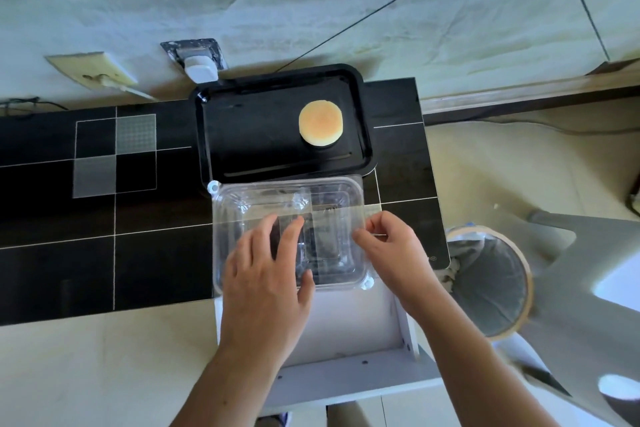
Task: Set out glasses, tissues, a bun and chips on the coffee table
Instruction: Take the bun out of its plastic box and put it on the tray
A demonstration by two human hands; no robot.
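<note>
On the black coffee table [52, 253] stands a black tray [242, 135] with the bun [320, 123] on its right half, clear of both hands. Just nearer lies a clear plastic box [332, 198], lid seemingly closed. Left hand [266, 274] rests flat on it, fingers straight and spread. Right hand [391, 246] pinches the box's right rim with curled fingers.

Home living room: tiled coffee table [104, 218], wall socket [199, 57], bin [491, 284].
</note>
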